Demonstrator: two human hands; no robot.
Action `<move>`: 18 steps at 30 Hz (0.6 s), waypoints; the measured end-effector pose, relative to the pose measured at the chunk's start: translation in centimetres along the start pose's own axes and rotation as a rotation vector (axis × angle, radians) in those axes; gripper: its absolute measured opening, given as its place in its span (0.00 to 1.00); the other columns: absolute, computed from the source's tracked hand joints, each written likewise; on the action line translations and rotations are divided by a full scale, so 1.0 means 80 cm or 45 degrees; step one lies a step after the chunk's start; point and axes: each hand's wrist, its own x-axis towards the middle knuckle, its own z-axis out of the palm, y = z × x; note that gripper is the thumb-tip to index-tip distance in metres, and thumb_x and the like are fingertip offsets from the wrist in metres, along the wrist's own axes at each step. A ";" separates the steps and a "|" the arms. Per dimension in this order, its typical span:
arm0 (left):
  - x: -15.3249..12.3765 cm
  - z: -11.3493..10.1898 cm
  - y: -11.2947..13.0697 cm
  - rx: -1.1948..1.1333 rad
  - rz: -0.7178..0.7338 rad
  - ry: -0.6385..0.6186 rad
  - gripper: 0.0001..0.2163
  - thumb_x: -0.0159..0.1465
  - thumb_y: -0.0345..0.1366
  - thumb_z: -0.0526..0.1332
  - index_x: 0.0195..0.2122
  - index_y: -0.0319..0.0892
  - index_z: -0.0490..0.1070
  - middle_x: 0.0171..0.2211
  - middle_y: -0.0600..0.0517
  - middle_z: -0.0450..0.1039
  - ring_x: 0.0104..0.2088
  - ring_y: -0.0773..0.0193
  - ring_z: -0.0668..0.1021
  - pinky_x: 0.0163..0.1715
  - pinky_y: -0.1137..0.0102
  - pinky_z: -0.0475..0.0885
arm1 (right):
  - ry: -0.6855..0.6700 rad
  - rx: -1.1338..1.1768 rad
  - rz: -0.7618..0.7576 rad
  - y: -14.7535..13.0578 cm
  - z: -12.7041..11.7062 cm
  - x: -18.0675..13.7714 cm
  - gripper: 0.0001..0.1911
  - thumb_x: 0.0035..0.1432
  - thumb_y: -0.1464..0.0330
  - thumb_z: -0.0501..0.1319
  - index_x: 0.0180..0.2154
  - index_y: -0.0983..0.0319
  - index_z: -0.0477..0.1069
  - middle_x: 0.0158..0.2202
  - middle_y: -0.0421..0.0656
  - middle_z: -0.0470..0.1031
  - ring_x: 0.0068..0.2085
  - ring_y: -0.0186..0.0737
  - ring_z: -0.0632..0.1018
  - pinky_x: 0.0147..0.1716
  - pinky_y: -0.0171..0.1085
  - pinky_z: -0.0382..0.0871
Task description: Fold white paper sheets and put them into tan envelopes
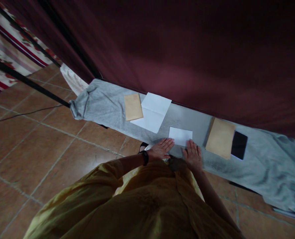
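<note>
A small white folded paper [181, 135] lies flat on the grey cloth in front of me. My left hand [161, 148] is open, its fingertips at the paper's lower left corner. At the lower right corner rest the fingers of my right hand [193, 154], stretched out and also open. To the left lies a larger white sheet [153, 111] with a crease across it. A brown envelope [133, 107] overlaps that sheet's left edge; whether others lie beneath it I cannot tell. Right of my hands sits a stack of brown envelopes [221, 137].
A dark phone [239, 145] lies against the right side of the envelope stack. Grey cloth [100, 103] covers the long narrow surface, wrinkled at both ends. A dark red curtain [182, 59] hangs behind it. Black poles [28, 81] and a cable [25, 114] are at left, over the tiled floor [55, 146].
</note>
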 end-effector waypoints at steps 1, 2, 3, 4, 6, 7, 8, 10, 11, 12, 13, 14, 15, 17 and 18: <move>-0.002 -0.001 -0.001 0.006 0.001 -0.009 0.38 0.70 0.54 0.54 0.72 0.32 0.49 0.73 0.35 0.47 0.73 0.50 0.50 0.71 0.56 0.48 | 0.002 -0.006 0.000 0.000 -0.001 0.000 0.32 0.73 0.58 0.46 0.71 0.69 0.52 0.71 0.58 0.57 0.69 0.55 0.62 0.66 0.56 0.54; -0.003 -0.003 -0.003 0.011 0.004 -0.018 0.38 0.70 0.54 0.54 0.72 0.31 0.49 0.73 0.35 0.47 0.73 0.50 0.50 0.71 0.56 0.48 | 0.007 -0.010 0.000 0.000 -0.002 -0.001 0.32 0.73 0.59 0.47 0.70 0.69 0.53 0.71 0.58 0.56 0.69 0.56 0.62 0.66 0.57 0.55; -0.004 -0.004 -0.004 0.012 0.006 -0.023 0.38 0.70 0.55 0.54 0.72 0.31 0.48 0.73 0.35 0.47 0.73 0.50 0.50 0.71 0.56 0.48 | 0.011 -0.013 0.000 0.000 -0.002 -0.001 0.32 0.73 0.59 0.47 0.70 0.69 0.53 0.71 0.58 0.55 0.69 0.56 0.62 0.66 0.57 0.55; -0.005 -0.005 -0.005 0.011 0.007 -0.025 0.38 0.70 0.55 0.54 0.72 0.32 0.48 0.73 0.36 0.47 0.73 0.50 0.50 0.71 0.56 0.49 | 0.016 -0.011 -0.003 0.000 -0.003 -0.002 0.32 0.73 0.59 0.47 0.71 0.69 0.53 0.71 0.58 0.54 0.69 0.57 0.62 0.66 0.57 0.56; -0.006 -0.006 -0.005 0.009 0.010 -0.020 0.38 0.70 0.55 0.55 0.72 0.33 0.48 0.73 0.36 0.47 0.73 0.50 0.50 0.71 0.56 0.49 | 0.022 0.000 -0.010 0.000 -0.004 -0.002 0.32 0.72 0.59 0.48 0.71 0.68 0.52 0.72 0.58 0.53 0.69 0.57 0.62 0.65 0.57 0.56; -0.006 -0.006 -0.005 0.011 0.011 -0.015 0.38 0.70 0.55 0.55 0.72 0.33 0.49 0.73 0.36 0.47 0.73 0.50 0.50 0.71 0.56 0.49 | 0.027 0.004 -0.006 0.000 -0.004 -0.002 0.32 0.72 0.59 0.48 0.71 0.67 0.52 0.72 0.58 0.53 0.69 0.57 0.62 0.65 0.57 0.56; -0.005 -0.006 -0.004 0.017 0.012 -0.011 0.38 0.70 0.55 0.54 0.72 0.33 0.49 0.72 0.36 0.48 0.73 0.50 0.51 0.71 0.55 0.49 | 0.032 0.005 0.000 0.000 -0.003 -0.002 0.32 0.72 0.59 0.48 0.71 0.67 0.53 0.72 0.57 0.53 0.69 0.56 0.62 0.65 0.57 0.56; -0.004 -0.005 -0.002 0.036 0.011 -0.006 0.37 0.71 0.55 0.53 0.71 0.31 0.50 0.72 0.35 0.49 0.73 0.49 0.52 0.71 0.54 0.49 | 0.034 0.000 0.014 0.000 -0.002 -0.002 0.32 0.72 0.59 0.47 0.71 0.67 0.53 0.72 0.57 0.54 0.69 0.56 0.62 0.65 0.57 0.55; -0.002 -0.005 0.000 0.046 0.006 -0.003 0.38 0.71 0.56 0.52 0.71 0.30 0.51 0.71 0.34 0.50 0.73 0.48 0.53 0.71 0.54 0.49 | 0.031 -0.005 0.022 -0.001 -0.002 -0.002 0.31 0.72 0.59 0.47 0.70 0.67 0.54 0.72 0.57 0.55 0.68 0.56 0.62 0.65 0.57 0.55; 0.000 -0.005 0.002 0.055 -0.004 0.001 0.38 0.71 0.57 0.51 0.70 0.29 0.52 0.71 0.33 0.51 0.72 0.48 0.54 0.71 0.53 0.49 | 0.027 -0.011 0.027 -0.001 -0.001 -0.002 0.31 0.73 0.59 0.47 0.70 0.68 0.54 0.71 0.57 0.55 0.68 0.56 0.62 0.65 0.56 0.55; 0.003 -0.005 0.004 0.059 -0.016 0.008 0.38 0.71 0.57 0.51 0.70 0.28 0.53 0.71 0.32 0.51 0.72 0.47 0.54 0.71 0.53 0.49 | 0.021 -0.017 0.030 -0.001 0.000 -0.002 0.31 0.73 0.59 0.47 0.70 0.68 0.54 0.71 0.57 0.55 0.68 0.56 0.62 0.65 0.56 0.55; 0.007 -0.006 0.006 0.058 -0.031 0.017 0.39 0.70 0.58 0.50 0.69 0.28 0.53 0.71 0.31 0.52 0.72 0.46 0.54 0.71 0.53 0.49 | 0.017 -0.021 0.032 -0.001 0.000 -0.002 0.31 0.73 0.59 0.47 0.70 0.67 0.54 0.71 0.57 0.55 0.68 0.56 0.62 0.65 0.56 0.55; 0.012 -0.006 0.009 0.052 -0.046 0.026 0.39 0.70 0.58 0.50 0.69 0.27 0.53 0.70 0.30 0.52 0.72 0.46 0.55 0.71 0.53 0.49 | 0.018 -0.025 0.035 -0.001 0.001 -0.002 0.31 0.73 0.59 0.47 0.70 0.67 0.54 0.71 0.57 0.55 0.68 0.56 0.62 0.65 0.56 0.55; 0.024 -0.007 0.012 0.032 -0.065 0.034 0.39 0.70 0.59 0.51 0.69 0.28 0.53 0.71 0.30 0.51 0.72 0.46 0.54 0.71 0.52 0.49 | 0.025 -0.032 0.034 -0.001 0.001 -0.001 0.31 0.73 0.59 0.47 0.70 0.67 0.54 0.71 0.57 0.56 0.68 0.55 0.62 0.66 0.56 0.54; 0.030 -0.007 0.013 0.022 -0.069 0.031 0.39 0.70 0.59 0.51 0.69 0.28 0.53 0.71 0.31 0.51 0.72 0.46 0.54 0.71 0.52 0.48 | 0.029 -0.034 0.031 -0.001 0.001 -0.001 0.30 0.73 0.60 0.47 0.70 0.67 0.54 0.71 0.57 0.56 0.69 0.55 0.62 0.66 0.56 0.54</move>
